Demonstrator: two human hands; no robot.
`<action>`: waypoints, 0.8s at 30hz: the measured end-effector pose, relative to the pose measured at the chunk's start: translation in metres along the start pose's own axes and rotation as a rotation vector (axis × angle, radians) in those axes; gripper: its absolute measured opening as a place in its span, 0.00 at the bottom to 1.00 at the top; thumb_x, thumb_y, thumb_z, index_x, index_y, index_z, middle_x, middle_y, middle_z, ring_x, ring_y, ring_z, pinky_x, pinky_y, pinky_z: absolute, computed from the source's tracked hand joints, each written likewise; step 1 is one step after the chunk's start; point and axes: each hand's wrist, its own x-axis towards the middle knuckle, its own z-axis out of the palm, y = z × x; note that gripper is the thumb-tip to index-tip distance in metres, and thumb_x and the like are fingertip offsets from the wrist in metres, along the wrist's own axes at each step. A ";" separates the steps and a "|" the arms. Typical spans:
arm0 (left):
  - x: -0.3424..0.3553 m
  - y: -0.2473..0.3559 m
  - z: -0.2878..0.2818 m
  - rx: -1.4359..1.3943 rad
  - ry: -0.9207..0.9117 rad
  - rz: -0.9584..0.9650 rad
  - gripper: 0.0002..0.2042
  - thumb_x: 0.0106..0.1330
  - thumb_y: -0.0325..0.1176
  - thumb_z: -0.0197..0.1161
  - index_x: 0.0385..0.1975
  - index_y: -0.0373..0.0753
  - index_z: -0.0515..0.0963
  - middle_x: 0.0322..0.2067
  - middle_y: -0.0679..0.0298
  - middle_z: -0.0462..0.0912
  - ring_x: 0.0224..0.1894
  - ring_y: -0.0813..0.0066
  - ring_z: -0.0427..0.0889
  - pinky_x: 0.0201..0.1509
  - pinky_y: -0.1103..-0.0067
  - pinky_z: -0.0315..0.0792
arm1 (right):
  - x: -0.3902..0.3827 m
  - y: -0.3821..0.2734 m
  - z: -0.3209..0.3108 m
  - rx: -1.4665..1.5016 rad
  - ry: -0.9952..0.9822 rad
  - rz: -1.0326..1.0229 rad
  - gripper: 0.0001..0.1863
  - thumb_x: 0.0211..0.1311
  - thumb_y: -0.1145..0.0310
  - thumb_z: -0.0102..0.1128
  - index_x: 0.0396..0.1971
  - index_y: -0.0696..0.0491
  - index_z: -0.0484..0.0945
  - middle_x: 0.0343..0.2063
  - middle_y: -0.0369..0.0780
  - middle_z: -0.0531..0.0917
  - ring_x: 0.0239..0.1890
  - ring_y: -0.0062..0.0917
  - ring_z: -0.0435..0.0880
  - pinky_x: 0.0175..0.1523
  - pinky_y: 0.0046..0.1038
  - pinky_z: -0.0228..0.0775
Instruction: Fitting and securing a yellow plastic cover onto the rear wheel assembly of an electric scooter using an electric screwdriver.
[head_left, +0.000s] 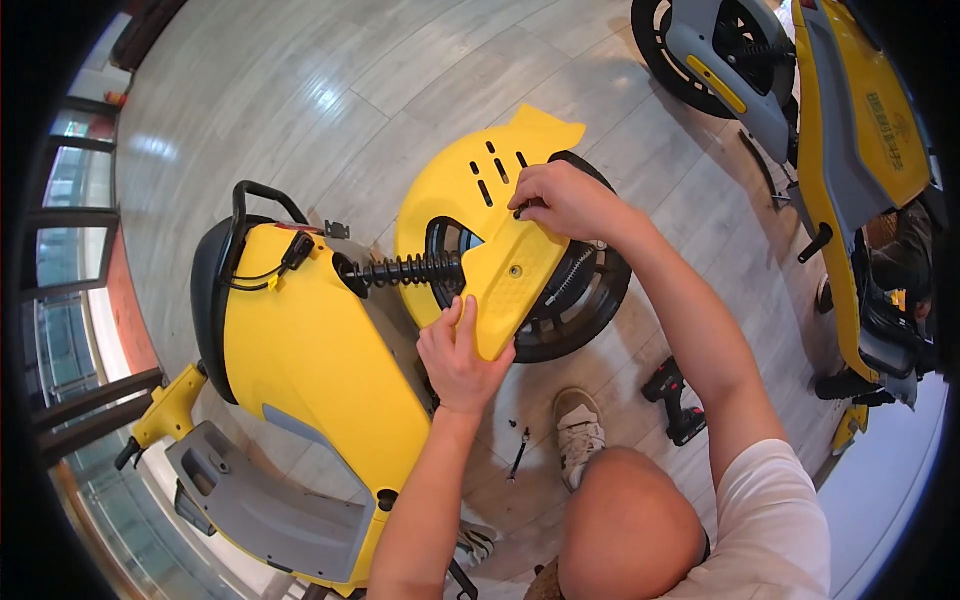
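A yellow wheel cover [440, 190] with slots lies over the black rear wheel [600, 310] of a yellow scooter [300, 330]. My left hand [465, 360] grips the cover's narrow near end, thumb on top and fingers around its edges. Farther up and to the right, my right hand [575, 205] is closed in a pinch on a small dark piece [520, 212] against the cover's surface. Its exact kind is hidden by the fingers. Between the hands a round fastener hole [516, 271] shows in the cover. A black coil-spring shock absorber [410, 271] runs from the scooter body to the wheel.
A cordless drill [675, 402] lies on the floor right of my shoe [578, 430]. Left of the shoe are a small wrench [518, 455] and little loose parts. Another yellow and grey scooter [860, 150] stands at the right. Glass doors [75, 255] line the left side.
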 end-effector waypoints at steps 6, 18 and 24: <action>0.000 -0.001 0.001 -0.010 0.010 0.010 0.39 0.39 0.38 0.79 0.58 0.35 0.75 0.52 0.55 0.76 0.48 0.55 0.74 0.55 0.64 0.69 | 0.010 -0.003 -0.006 -0.022 -0.029 0.060 0.09 0.50 0.76 0.69 0.33 0.58 0.87 0.33 0.43 0.85 0.39 0.37 0.85 0.47 0.33 0.77; 0.001 -0.001 0.000 -0.018 0.023 0.026 0.38 0.40 0.38 0.78 0.57 0.35 0.76 0.51 0.55 0.76 0.48 0.54 0.74 0.54 0.64 0.70 | 0.019 -0.005 -0.011 -0.155 -0.180 -0.026 0.05 0.48 0.76 0.70 0.28 0.58 0.87 0.32 0.43 0.84 0.38 0.38 0.84 0.45 0.34 0.76; 0.001 -0.001 0.001 -0.004 0.030 0.034 0.39 0.39 0.38 0.79 0.58 0.35 0.76 0.51 0.54 0.77 0.49 0.54 0.74 0.55 0.64 0.70 | 0.023 -0.009 -0.004 -0.126 -0.176 0.049 0.04 0.48 0.79 0.68 0.26 0.59 0.86 0.34 0.43 0.84 0.39 0.38 0.84 0.45 0.33 0.76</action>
